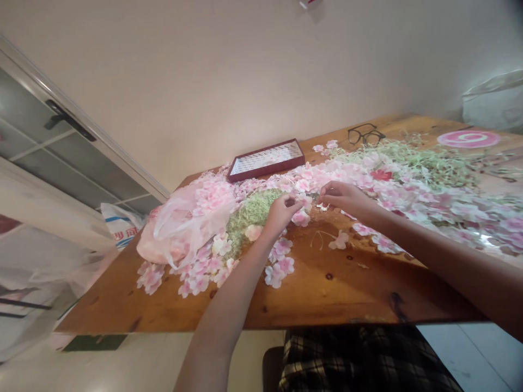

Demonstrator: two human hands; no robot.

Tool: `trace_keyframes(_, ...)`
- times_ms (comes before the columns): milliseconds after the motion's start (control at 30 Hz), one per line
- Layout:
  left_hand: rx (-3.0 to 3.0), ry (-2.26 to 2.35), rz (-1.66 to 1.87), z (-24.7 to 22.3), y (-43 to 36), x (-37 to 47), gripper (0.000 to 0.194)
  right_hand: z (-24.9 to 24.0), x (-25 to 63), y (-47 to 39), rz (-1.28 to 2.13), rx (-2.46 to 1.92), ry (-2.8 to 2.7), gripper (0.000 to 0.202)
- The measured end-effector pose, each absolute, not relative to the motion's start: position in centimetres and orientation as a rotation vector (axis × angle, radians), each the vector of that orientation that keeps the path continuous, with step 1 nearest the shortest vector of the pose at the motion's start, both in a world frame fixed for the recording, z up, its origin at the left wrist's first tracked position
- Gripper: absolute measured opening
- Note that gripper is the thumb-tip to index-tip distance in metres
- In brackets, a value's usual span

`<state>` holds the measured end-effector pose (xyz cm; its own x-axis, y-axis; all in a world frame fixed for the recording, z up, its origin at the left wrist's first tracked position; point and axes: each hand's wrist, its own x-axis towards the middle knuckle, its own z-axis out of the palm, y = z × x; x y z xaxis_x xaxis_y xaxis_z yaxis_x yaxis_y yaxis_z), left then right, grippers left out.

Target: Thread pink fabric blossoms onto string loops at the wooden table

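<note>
My left hand (pixel 281 213) is closed, with thumb and forefinger pinched at a pink artificial flower (pixel 302 218) over the middle of the table. To its right, my right hand (pixel 339 197) has its fingers bent together in a pinch; what lies between its fingertips is too small to make out. Left of my left hand rests a mound of pale green artificial stems (pixel 250 209). Loose pink and white artificial flowers (pixel 281 267) lie around both hands. On the bare wood just in front is a single blossom (pixel 339 240) with a thin stem.
Behind the flowers stands a dark red tray (pixel 266 170) with a patterned lining. A translucent bag of pink blossoms (pixel 183 223) sits at the left. Eyeglasses (pixel 365 135), a heap of green stems (pixel 429 163) and a pink disc (pixel 468 139) lie farther right on the wooden table (pixel 327 299).
</note>
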<state>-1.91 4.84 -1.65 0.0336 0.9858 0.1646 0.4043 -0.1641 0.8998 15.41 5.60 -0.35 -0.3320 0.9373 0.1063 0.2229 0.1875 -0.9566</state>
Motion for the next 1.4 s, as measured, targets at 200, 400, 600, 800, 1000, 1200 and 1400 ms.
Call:
trace_keyframes(200, 1.671, 1.377, 1.107, -1.6, 4.7, -1.8, 0.023, 0.3, 15.2, 4.6, 1.184, -1.006, -1.715, 0.016)
trace_keyframes(400, 1.583, 1.331, 1.099, -1.5, 4.4, -1.4, 0.023, 0.4, 15.1, 4.3, 0.800, -0.981, -1.869, 0.010)
trace_keyframes(600, 1.443, 1.230, 1.051, -1.2, 4.0, -0.7, 0.028, 0.1, 15.2, 4.3, 0.715, -1.010, -1.857, 0.011)
trace_keyframes(800, 1.385, 1.217, 1.057, -1.0, 3.9, -0.5, 0.027, 0.4, 15.3, 4.1, 0.817, -0.977, -1.828, 0.010)
trace_keyframes(1000, 1.271, 1.203, 1.050, -0.6, 3.5, -0.3, 0.024, 0.4, 15.5, 4.3, 0.743, -0.962, -1.941, 0.012)
trace_keyframes(1200, 1.219, 1.163, 1.027, -0.4, 3.3, -0.3, 0.022, -0.1, 15.5, 4.5, 0.624, -0.971, -1.970, 0.015)
trace_keyframes(1400, 1.141, 1.174, 0.993, -0.1, 3.0, -0.3, 0.028, -0.1, 15.2, 4.3, 0.711, -0.975, -1.917, 0.018)
